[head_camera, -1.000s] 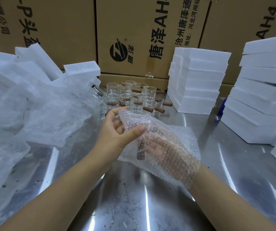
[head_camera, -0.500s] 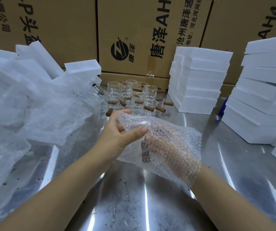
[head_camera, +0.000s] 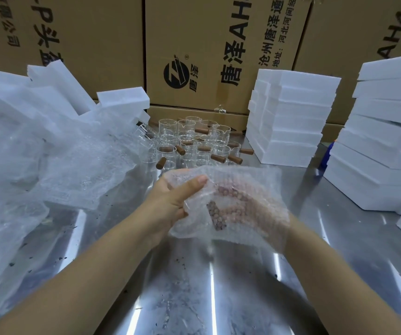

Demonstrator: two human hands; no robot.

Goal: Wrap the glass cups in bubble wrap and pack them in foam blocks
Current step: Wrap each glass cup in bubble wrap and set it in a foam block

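Two hands of mine are busy with one cup. My left hand [head_camera: 175, 201] holds the left edge of the bubble wrap sheet [head_camera: 262, 182], thumb on top and fingers curled round it. My right hand [head_camera: 250, 209] is under the sheet. I see it only as a pink blur, so I cannot tell how its fingers lie. The cup [head_camera: 215, 216] is inside the wrap, between my hands and up off the table [head_camera: 194, 293]. All I can make out of it is its brown handle, showing through the bubbles. I think I am part way through folding the wrap over. To do it well, I should pull the loose edge snug across the cup, cover the handle too, and leave no glass bare. I should not squeeze hard. The other glass cups [head_camera: 194, 143] stand close together just past my hands, on the far side, so I must not push forward or I may knock them. A soft heap of bubble wrap [head_camera: 73, 165] lies to the left. One stack of foam blocks [head_camera: 289, 119] stands far right, and a bigger stack [head_camera: 383, 146] is at the right. Bare metal shows near me, under my arms, and that is my best room to move. I cannot see the near edge of the table.
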